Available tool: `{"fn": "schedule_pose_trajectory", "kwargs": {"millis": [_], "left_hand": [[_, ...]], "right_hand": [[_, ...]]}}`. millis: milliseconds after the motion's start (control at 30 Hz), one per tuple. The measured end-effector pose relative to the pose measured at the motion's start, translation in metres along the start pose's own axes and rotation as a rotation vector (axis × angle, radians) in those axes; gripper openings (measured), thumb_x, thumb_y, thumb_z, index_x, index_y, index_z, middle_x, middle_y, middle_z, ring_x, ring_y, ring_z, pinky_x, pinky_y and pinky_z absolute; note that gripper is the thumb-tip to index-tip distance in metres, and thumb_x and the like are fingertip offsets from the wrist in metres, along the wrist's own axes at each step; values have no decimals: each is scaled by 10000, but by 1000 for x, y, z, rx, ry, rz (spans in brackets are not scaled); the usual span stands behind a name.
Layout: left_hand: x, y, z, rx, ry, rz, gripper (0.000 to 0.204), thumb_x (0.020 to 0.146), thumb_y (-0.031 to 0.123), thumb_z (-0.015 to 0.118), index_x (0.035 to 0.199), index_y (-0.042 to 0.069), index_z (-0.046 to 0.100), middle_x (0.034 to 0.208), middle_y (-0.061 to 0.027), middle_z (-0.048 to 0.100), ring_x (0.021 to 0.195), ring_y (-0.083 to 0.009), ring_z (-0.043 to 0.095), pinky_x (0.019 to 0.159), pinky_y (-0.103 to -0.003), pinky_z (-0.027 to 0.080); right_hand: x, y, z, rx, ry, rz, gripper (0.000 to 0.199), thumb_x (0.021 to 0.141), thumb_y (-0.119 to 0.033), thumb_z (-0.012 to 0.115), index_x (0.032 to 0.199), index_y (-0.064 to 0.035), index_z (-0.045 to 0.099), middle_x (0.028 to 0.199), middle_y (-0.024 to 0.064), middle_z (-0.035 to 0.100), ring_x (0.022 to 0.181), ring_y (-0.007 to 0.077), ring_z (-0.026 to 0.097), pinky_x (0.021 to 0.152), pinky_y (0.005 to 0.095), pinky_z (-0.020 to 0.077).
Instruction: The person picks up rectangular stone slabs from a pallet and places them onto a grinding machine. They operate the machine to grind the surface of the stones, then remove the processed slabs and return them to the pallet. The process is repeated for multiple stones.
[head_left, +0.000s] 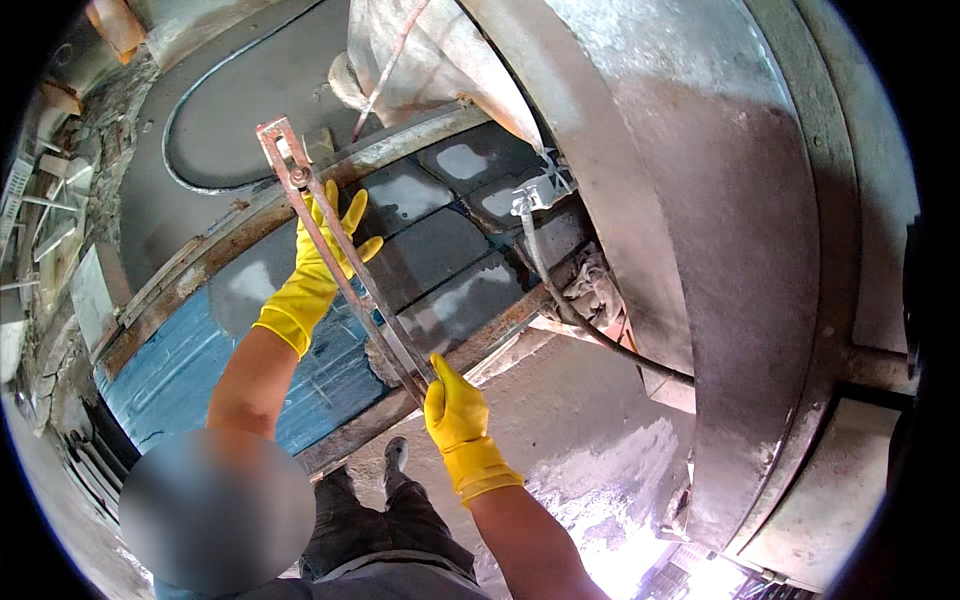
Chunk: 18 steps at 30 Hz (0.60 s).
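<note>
Long rusty metal bar tool slanted across dark wet slabs in rusted frame. Right hand in yellow glove, grip clenched on bar's lower end. Left hand gloved, grip released, fingers spread flat behind bar's middle

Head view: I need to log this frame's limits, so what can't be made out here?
- Left hand: its palm is behind the metal bar, so the grip is unclear.
- Bar's lower end: hidden inside the right hand.
- Hose: its far end runs under the curved metal panel.
- Lower left: blurred patch.
- Rim: black fisheye corners.
</note>
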<state>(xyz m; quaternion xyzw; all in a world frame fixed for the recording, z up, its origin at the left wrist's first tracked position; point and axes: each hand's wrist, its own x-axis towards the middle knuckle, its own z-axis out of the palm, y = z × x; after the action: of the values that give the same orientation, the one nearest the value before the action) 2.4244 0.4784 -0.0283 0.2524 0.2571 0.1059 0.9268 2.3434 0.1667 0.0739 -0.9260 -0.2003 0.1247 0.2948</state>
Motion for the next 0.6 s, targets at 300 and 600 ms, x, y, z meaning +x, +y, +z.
{"fn": "schedule_pose_trajectory", "kwargs": {"millis": [300,600], "left_hand": [[-3,2,15,-171,99,-75,741,1017,805,291,1651,421,270,1741,179,235,1528,-214,421,1101,-739,350],[-16,22,-17,797,53,320,646,937,399,755,1474,115,537,1488,-199,545,1359,-452,539,1152,-645,371]], "right_hand": [[6,-1,2,-22,23,-48,411,1028,-262,541,1342,-43,690,1205,200,751,1059,397,729,914,447,593],[-5,-9,14,142,-237,275,616,1090,-483,417,1434,2,580,1205,184,708,987,324,732,796,408,595]]}}
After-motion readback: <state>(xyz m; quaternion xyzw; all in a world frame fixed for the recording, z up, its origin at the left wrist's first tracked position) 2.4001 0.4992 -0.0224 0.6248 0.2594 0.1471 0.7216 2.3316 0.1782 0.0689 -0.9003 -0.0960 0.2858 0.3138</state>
